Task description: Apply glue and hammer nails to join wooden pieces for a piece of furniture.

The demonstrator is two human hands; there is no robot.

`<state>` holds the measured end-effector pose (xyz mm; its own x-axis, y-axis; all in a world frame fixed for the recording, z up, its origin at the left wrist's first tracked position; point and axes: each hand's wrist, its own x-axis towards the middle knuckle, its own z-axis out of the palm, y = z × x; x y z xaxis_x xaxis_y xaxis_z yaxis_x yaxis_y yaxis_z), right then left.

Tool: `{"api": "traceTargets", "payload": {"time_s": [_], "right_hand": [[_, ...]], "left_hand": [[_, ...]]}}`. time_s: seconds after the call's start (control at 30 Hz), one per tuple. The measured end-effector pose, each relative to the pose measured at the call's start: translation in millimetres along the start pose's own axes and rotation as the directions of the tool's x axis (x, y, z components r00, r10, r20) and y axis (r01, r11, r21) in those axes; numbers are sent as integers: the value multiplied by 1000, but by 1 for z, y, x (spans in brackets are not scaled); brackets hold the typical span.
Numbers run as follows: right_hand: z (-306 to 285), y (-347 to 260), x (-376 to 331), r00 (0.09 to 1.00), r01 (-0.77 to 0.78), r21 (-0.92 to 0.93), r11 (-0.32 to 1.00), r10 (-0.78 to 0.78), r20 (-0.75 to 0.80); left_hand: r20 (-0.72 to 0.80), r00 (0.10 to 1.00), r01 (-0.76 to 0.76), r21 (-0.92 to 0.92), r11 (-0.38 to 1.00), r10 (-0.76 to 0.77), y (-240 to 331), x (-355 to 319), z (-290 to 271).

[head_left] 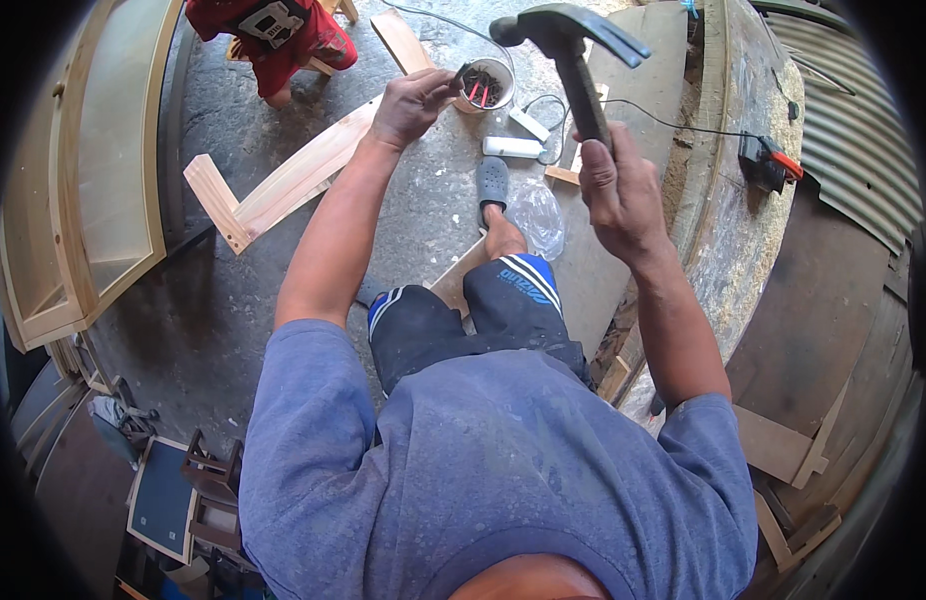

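Observation:
My right hand [623, 195] is wrapped round the handle of a claw hammer [580, 95], raised with its dark metal head at the top. My left hand [415, 105] is closed in a pinch, and a small dark tip that I cannot make out shows at its fingertips. Just right of those fingers stands a white bucket [489, 104] with small dark pieces and red-handled things inside. Below the left hand, a pale wooden plank [308, 165] lies on the floor, meeting a shorter wooden piece [215, 202] at an angle.
A white power strip [529, 124] and a white box-like device [513, 148] lie by my shoe, with cables around. A clear plastic bag [536, 215] is beside them. At right, a red-and-black tool [770, 162] sits on a dusty bench [728, 230]. A person in red [273, 40] is at upper left, near a framed cabinet [123, 190].

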<state>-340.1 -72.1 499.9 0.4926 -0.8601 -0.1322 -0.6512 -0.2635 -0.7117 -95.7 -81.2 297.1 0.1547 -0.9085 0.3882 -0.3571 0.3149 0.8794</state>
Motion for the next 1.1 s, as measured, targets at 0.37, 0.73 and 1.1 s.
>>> {"api": "traceTargets", "payload": {"time_s": [0.37, 0.73, 1.1], "right_hand": [[-17, -44, 5, 861, 508, 563, 651, -362, -358], [-7, 32, -17, 947, -309, 99, 946, 297, 122], [10, -10, 3, 1000, 23, -29, 999, -23, 15]], "left_hand": [[28, 999, -49, 86, 995, 47, -9, -6, 4], [-27, 997, 75, 31, 997, -74, 2, -7, 2], [17, 998, -61, 104, 993, 60, -2, -7, 2]]}}
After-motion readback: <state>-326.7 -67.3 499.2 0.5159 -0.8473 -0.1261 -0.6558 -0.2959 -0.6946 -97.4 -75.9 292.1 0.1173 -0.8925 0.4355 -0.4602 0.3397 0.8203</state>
